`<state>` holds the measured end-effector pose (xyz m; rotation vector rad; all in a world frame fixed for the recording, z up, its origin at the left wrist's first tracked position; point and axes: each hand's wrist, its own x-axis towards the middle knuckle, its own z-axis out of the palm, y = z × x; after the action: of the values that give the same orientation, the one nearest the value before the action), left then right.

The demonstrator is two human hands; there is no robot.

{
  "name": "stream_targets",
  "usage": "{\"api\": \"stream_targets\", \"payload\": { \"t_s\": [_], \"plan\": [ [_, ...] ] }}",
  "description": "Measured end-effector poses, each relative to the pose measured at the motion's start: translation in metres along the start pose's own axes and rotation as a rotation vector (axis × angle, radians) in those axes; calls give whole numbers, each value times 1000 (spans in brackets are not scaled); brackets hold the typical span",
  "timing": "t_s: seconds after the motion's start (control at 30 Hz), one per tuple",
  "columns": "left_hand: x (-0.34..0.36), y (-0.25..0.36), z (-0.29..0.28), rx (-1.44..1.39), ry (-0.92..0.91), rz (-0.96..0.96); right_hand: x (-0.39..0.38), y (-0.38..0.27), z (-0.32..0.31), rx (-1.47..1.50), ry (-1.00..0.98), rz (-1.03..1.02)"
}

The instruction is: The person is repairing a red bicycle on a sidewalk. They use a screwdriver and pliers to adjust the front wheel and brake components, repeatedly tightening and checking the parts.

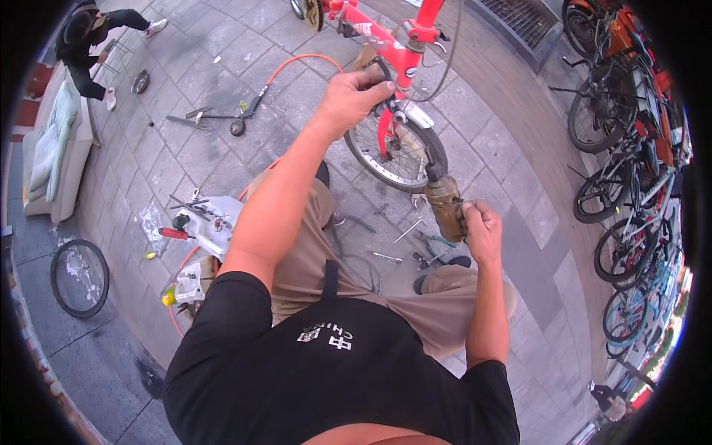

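Observation:
My right hand (483, 226) is closed round a grimy, brownish oil bottle (447, 206) with a dark spout. The bottle is tilted, its spout pointing up toward the small front wheel (386, 172) of a red bicycle (406, 65). My left hand (354, 100) is at the bicycle's red frame, thumb and fingers closed near a dark part beside the head tube. What exactly the left fingers grip is partly hidden. A short silvery mudguard (417, 114) sits over the wheel, below the left hand.
Pliers (437, 248), a hex key (409, 231) and other tools lie by my feet. An orange hose (293, 59) crosses the paving. A tool tray (215, 226), loose tyre (80, 278) and worn sofa (55, 159) are left; parked bicycles (623, 178) line the right. Another person (93, 48) is far left.

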<state>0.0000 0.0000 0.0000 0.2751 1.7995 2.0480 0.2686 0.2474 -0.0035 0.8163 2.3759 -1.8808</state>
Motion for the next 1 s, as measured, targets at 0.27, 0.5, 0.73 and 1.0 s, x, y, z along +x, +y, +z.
{"api": "stream_targets", "payload": {
  "t_s": [0.27, 0.5, 0.73, 1.0],
  "plan": [
    [-13, -2, 28, 102, -68, -185, -9, -36, -12, 112, -109, 149],
    [-16, -29, 39, 134, -177, -232, -11, -43, -13, 267, -151, 392],
    [-13, -42, 37, 188, -186, -142, -10, -43, -9, 261, -116, 488],
    [-13, -42, 35, 241, -190, -150, -8, -44, -4, 260, -136, 502]
  ]
}}
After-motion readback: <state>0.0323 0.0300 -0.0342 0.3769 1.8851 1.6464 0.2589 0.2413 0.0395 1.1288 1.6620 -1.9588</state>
